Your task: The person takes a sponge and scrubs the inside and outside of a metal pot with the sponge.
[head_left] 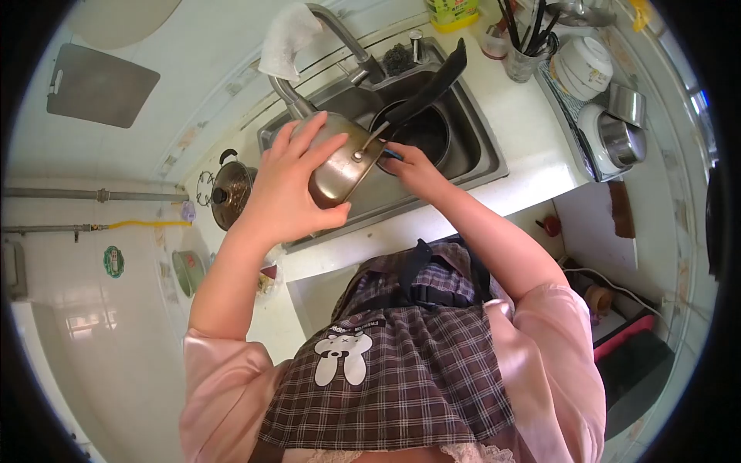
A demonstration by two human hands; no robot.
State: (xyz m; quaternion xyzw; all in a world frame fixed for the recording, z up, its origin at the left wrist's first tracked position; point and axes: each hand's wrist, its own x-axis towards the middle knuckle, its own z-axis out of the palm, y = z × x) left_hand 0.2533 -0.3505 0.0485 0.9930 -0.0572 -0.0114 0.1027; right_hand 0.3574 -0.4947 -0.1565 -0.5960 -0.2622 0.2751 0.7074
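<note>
Gripping the tilted steel pot (pixel 344 174) over the sink (pixel 489 137) with your left hand (pixel 287 179), you're holding something blue (pixel 393 154) at its rim with your right hand (pixel 417 172). Looks mid-job: can't see inside, pot's not down yet, dark pan (pixel 434 133) sits below.

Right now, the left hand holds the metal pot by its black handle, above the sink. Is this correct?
No: the head view shows the left hand holding the metal pot by its body, not its black handle, above the sink.
</note>
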